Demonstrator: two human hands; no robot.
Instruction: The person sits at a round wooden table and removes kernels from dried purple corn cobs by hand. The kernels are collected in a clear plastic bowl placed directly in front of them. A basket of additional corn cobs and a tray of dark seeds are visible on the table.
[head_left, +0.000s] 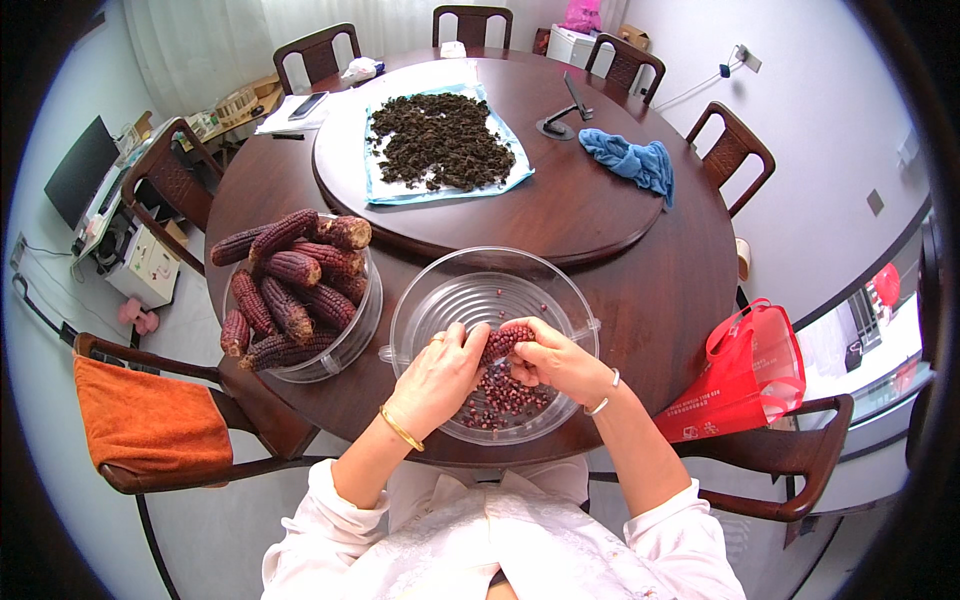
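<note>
Both of my hands grip one dark red corn cob (507, 343) above a clear round plastic basin (429, 283). My left hand (444, 373) holds the cob's left end, with a gold bangle on that wrist. Around its right part curl the fingers of my right hand (553, 360); a silver open cuff circles this wrist. Loose purple-red kernels (504, 397) lie in the basin's near part, and a few are scattered farther back. To the left, a second clear container (373, 330) is heaped with dark purple corn cobs (289, 292), some sticking out above its rim.
Behind the basin rises a round turntable (480, 232) on the wooden table (675, 300). It carries dark dried material (442, 139) on a blue-edged sheet, a device stand (556, 127) and a blue cloth (630, 161). A red bag (739, 375) sits on the right chair; an orange cloth (150, 420) covers the left chair's back.
</note>
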